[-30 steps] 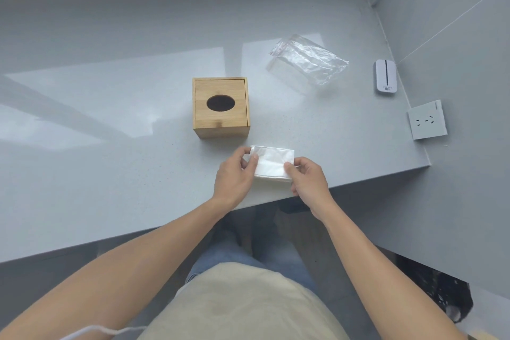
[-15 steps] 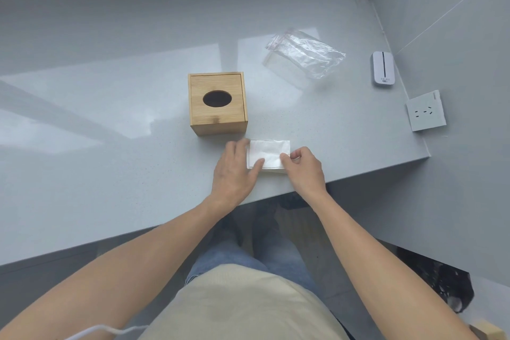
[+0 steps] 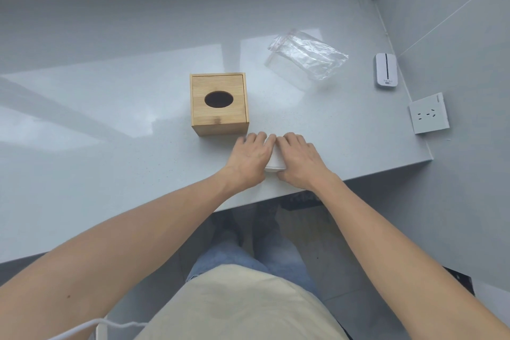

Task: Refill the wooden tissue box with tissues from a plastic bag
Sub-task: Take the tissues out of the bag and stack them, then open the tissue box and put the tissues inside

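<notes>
The wooden tissue box stands on the grey counter, its lid on and its oval slot dark. Just in front of the box to the right lies a folded stack of white tissues, mostly covered. My left hand and my right hand rest palm down side by side on the stack and hold it against the counter. Only a strip of tissue shows between them. The clear plastic bag lies crumpled at the back right and looks empty.
A small white device lies near the right wall. A white wall socket sits on the wall beside the counter's right end. The counter's front edge runs just below my wrists.
The tissues went from held up at their ends to lying on the counter. Both hands slid inward over the stack and now cover it.
</notes>
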